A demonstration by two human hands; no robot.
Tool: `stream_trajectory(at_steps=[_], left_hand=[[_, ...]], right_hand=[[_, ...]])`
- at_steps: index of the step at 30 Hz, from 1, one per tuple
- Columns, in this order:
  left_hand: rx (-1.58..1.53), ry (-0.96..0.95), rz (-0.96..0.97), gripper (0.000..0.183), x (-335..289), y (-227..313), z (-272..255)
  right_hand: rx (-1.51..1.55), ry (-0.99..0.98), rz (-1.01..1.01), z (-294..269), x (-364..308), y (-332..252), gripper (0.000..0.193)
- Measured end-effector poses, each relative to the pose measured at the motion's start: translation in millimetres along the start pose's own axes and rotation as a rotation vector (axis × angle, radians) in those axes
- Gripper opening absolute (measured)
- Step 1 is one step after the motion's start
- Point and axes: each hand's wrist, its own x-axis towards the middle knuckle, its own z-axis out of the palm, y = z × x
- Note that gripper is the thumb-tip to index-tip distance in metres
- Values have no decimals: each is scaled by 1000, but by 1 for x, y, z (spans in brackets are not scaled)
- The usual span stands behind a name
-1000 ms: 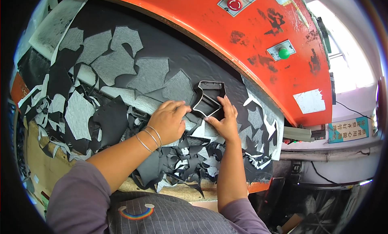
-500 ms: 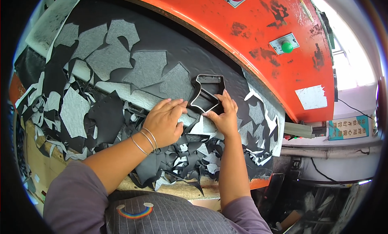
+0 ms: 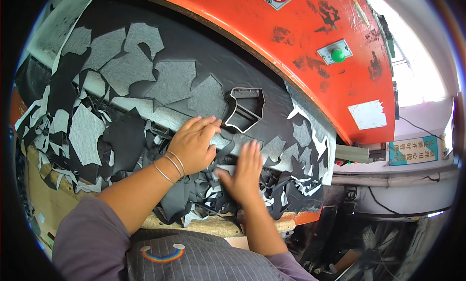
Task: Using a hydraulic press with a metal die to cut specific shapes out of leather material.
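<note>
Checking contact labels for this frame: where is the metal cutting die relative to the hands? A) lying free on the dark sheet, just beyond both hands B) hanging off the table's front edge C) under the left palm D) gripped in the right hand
A: the metal cutting die lies alone on the dark sheet, while the left hand and right hand press flat on scraps nearer the person.

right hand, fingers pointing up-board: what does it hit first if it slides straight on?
Likely the metal cutting die, lying just beyond the right hand on the dark sheet. Only loose grey scraps lie between; the hand is blurred, so its exact line is uncertain.
</note>
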Motion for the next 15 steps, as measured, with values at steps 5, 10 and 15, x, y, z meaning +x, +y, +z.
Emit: stream_trajectory(at_steps=[5, 10, 15], left_hand=[[-47, 17, 35, 31, 4, 2, 4], [-52, 3, 9, 31, 3, 2, 1], [-30, 34, 24, 39, -4, -5, 0]], right_hand=[[638, 43, 292, -42, -9, 12, 55], [240, 259, 322, -69, 80, 12, 55], [-87, 46, 334, -65, 140, -40, 62]])
